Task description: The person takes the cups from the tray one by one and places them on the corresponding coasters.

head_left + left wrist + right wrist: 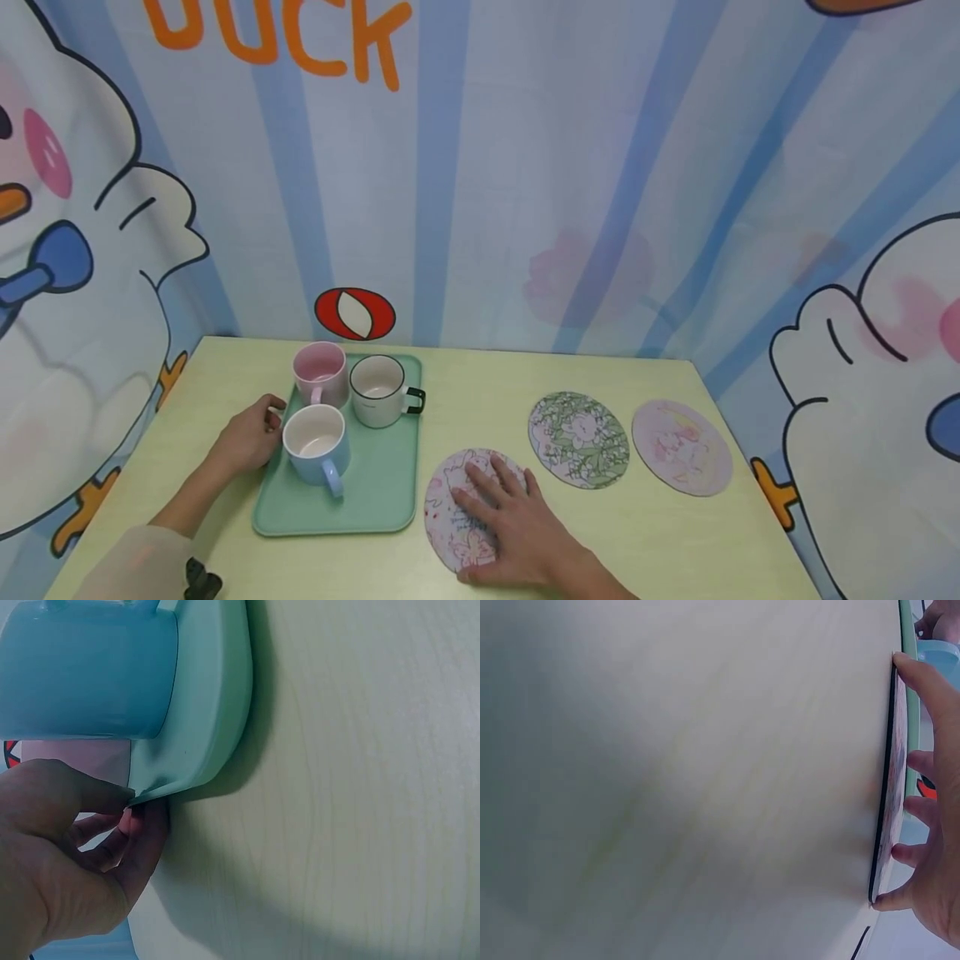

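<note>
Left hand (247, 435) pinches the tray (384, 479); right hand (517, 525), spread wide, spans one coaster (448, 527). I judge: positioning it; next calls for even release.

Pale beige sleeve (138, 562) worn behind the grip of the left hand (247, 435), its edge stopped short of the wrist; beside that edge, a small black lobed piece (201, 581) is seen, its nature unclear; right hand (513, 525) seen bare.
</note>
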Demonstrator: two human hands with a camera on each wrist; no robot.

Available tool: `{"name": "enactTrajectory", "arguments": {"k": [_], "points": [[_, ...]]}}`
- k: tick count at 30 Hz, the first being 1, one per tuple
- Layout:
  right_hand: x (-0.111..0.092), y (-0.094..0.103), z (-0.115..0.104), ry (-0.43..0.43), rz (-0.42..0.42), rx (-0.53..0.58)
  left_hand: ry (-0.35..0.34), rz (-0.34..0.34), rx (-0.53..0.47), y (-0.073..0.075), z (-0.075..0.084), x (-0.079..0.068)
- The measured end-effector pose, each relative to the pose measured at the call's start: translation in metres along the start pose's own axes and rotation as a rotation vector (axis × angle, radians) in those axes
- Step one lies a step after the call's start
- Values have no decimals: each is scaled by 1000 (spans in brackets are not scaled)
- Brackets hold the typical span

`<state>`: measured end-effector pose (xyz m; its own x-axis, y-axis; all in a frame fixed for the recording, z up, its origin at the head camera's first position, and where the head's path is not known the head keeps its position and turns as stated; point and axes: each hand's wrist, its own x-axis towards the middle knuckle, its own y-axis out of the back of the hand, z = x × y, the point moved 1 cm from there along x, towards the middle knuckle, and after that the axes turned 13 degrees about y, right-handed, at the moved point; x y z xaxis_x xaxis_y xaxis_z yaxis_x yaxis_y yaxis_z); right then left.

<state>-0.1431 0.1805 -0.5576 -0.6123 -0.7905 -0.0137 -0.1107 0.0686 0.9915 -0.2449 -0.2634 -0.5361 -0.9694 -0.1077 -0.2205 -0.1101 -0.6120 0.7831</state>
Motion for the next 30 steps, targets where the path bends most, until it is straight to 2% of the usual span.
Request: {"name": "enactTrajectory", "arguments": {"k": [5,11,18,30], "points": [[6,-2,4,6,6,-15,18,0,5,1,-4,-1],[8,-2,9,0,18,-15,13,-6,1,-1,-1,-1],[13,-1,15,15,68,-37,7,-6,10,-1,-1,2],[19,-1,23,-8,52,-27,-2,-3,11,-3,0,3]]}}
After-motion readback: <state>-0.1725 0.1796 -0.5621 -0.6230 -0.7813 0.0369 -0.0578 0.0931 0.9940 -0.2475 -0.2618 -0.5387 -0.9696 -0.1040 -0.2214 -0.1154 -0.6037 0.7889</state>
